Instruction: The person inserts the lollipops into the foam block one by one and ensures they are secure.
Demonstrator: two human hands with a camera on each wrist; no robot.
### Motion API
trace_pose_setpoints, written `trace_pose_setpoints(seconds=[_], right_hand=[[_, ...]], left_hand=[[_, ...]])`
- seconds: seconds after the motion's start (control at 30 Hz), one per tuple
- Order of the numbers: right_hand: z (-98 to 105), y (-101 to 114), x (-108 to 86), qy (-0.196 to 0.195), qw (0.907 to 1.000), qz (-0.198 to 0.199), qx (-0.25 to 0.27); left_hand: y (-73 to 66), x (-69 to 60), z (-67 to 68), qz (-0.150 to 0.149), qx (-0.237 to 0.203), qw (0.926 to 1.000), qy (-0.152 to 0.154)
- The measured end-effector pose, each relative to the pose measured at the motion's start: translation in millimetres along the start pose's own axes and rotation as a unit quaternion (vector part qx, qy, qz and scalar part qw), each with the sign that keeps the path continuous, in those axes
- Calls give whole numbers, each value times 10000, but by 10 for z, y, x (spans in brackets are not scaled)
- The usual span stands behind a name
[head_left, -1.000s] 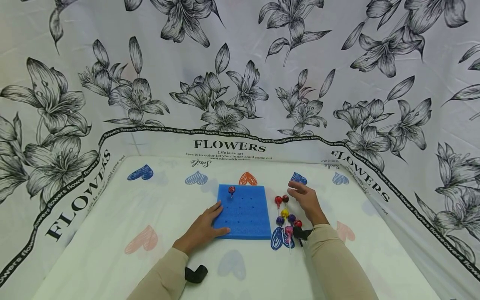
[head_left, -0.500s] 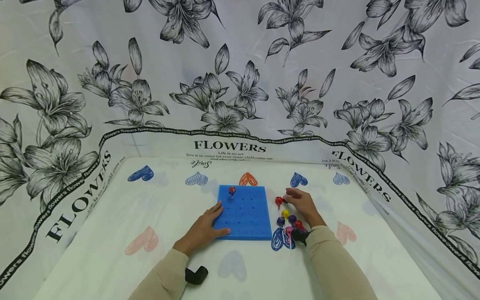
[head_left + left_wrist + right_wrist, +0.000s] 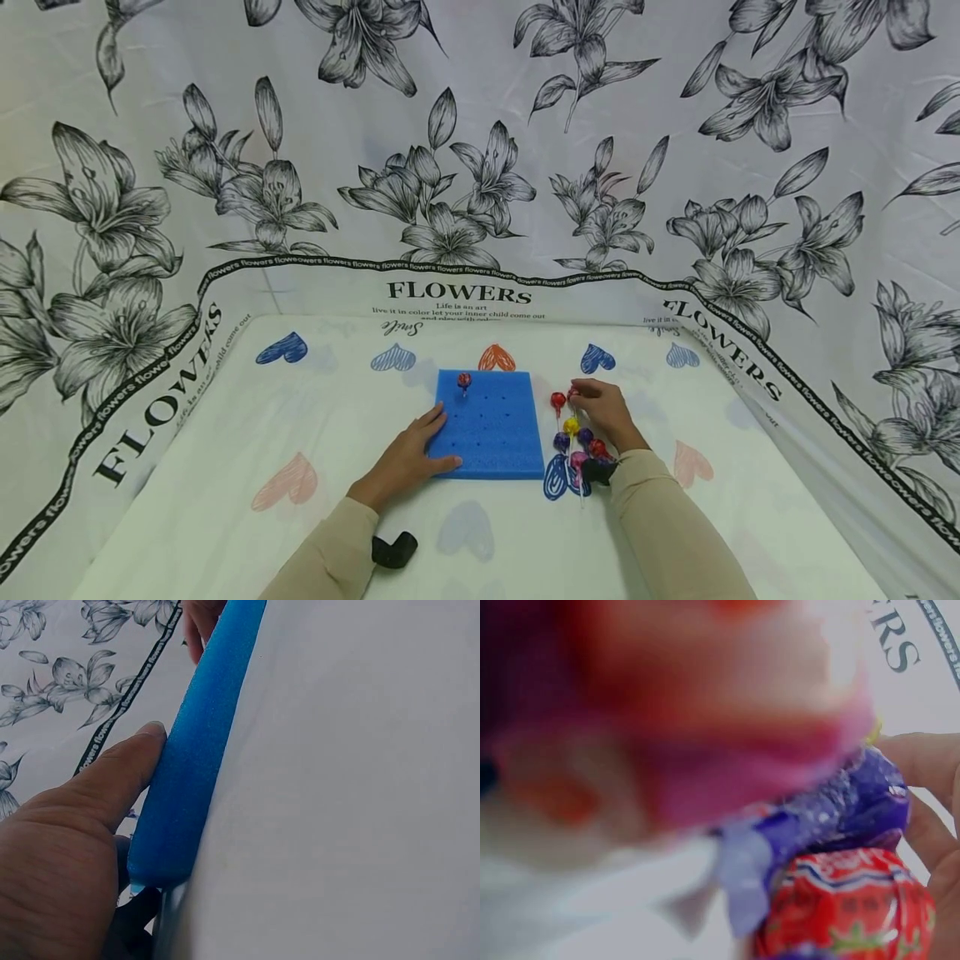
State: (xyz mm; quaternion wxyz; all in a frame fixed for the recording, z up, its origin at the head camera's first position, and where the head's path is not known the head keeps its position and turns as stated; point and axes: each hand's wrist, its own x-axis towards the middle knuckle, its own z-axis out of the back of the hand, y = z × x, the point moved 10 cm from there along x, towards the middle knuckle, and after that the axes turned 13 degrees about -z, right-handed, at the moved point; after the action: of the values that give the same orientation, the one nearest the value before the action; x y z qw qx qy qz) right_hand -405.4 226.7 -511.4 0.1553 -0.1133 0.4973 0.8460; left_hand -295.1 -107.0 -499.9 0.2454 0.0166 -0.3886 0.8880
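Note:
On the left side of the blue foam block [image 3: 491, 429] rests my left hand [image 3: 403, 458], fingers extended along the edge and thumb at the front corner. The left wrist view shows the thumb against the block's side [image 3: 196, 750]. One red lollipop [image 3: 464, 381] stands upright in the block near its back left. My right hand [image 3: 611, 412] pinches a dark red lollipop [image 3: 573, 390] at the back of the pile. Blurred wrappers fill much of the right wrist view, with a purple lollipop [image 3: 862, 802] and a red one [image 3: 855, 904] before the hand [image 3: 930, 765].
Right of the block lie several lollipops, among them a red one [image 3: 558, 401], a yellow one [image 3: 572, 426] and a pink one [image 3: 578, 459]. Heart prints mark the white cloth [image 3: 195, 500]; a flowered curtain [image 3: 525, 100] hangs behind.
My right hand has come down and slightly left, and its fingers have closed on the dark red lollipop, now raised slightly. My left hand and the block stay put.

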Motion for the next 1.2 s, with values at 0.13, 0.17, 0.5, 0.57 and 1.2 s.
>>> trace_pose_setpoints(seconds=[0.13, 0.17, 0.5, 0.57, 1.2], right_hand=[[105, 28, -40, -267, 9994, 53, 213], [132, 41, -49, -318, 9990, 113, 280], [320, 189, -148, -317, 9928, 488, 1048], [351, 235, -173, -356, 9908, 558, 1180], [635, 925, -567, -539, 9843, 1142, 1234]], left_hand=[[-13, 1, 1, 16, 4, 10000, -2], [-16, 1, 2, 11, 18, 10000, -2], [13, 5, -13, 13, 76, 10000, -7], [16, 8, -14, 6, 79, 10000, -13], [12, 12, -16, -40, 128, 9999, 45]])
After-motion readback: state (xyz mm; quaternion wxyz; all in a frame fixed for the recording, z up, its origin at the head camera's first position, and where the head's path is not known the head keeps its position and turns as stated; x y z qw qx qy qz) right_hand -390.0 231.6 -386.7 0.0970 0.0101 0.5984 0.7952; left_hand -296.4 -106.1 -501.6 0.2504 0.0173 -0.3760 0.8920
